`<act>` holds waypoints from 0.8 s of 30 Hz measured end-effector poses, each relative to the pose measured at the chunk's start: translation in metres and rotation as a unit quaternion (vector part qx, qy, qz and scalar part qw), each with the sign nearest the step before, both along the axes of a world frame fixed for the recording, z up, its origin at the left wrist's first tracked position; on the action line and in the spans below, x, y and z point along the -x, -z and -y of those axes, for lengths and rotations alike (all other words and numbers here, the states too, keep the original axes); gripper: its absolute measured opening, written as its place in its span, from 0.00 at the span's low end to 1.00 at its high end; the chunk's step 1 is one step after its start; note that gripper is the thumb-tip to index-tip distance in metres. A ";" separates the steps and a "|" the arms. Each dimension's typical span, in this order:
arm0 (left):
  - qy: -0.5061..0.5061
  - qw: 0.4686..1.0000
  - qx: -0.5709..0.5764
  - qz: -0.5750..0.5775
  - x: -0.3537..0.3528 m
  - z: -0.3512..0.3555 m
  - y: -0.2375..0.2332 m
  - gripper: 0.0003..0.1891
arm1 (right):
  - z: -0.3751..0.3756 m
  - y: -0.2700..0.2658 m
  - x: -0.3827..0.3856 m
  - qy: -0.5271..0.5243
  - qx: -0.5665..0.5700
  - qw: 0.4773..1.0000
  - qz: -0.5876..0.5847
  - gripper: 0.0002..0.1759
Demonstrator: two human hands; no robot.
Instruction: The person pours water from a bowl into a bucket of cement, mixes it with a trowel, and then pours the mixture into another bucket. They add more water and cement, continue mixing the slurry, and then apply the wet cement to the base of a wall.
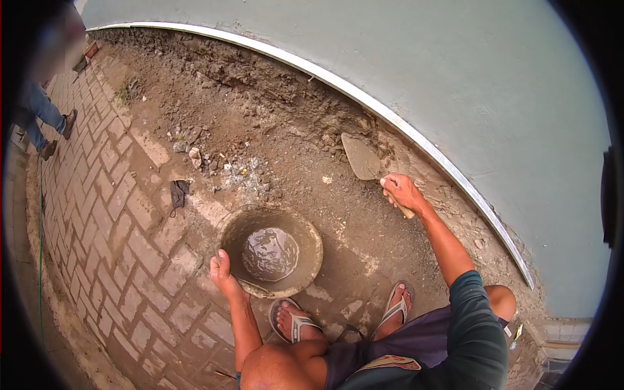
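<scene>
My right hand (401, 193) is closed around the wooden handle of a trowel (361, 158). The trowel's broad blade, smeared with grey, points away from me at the rough, dug-out base of the wall. Left of my feet, a round mortar-crusted bucket (313, 250) sits on the ground, tilted slightly. Wet grey mortar (270, 254) lies in its bottom. My left hand (224, 273) grips the bucket's near-left rim with the thumb up; the other fingers are partly hidden.
A grey wall (494, 97) with a white edging strip (383, 112) rises on the right. Rubble (240, 174) and loose soil lie along its base. A dark cloth (179, 194) rests near brick paving (130, 260). Another person's jeans-clad legs (45, 114) show far left.
</scene>
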State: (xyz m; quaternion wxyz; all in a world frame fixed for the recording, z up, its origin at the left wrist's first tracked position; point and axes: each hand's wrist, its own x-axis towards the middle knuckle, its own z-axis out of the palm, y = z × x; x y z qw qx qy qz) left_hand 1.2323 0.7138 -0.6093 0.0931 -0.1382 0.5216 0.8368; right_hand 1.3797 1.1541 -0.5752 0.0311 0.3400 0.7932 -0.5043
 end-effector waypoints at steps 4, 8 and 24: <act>-0.014 1.000 0.000 0.004 0.002 0.000 0.001 0.13 | 0.019 -0.020 0.007 -0.028 -0.044 0.999 -0.013 0.21; -0.022 0.999 0.046 -0.006 0.002 0.004 0.010 0.13 | 0.058 -0.062 0.027 -0.121 0.035 0.992 0.006 0.19; -0.040 0.997 0.072 0.010 0.002 0.003 0.008 0.12 | 0.065 -0.047 0.175 -0.097 0.303 0.942 -0.109 0.18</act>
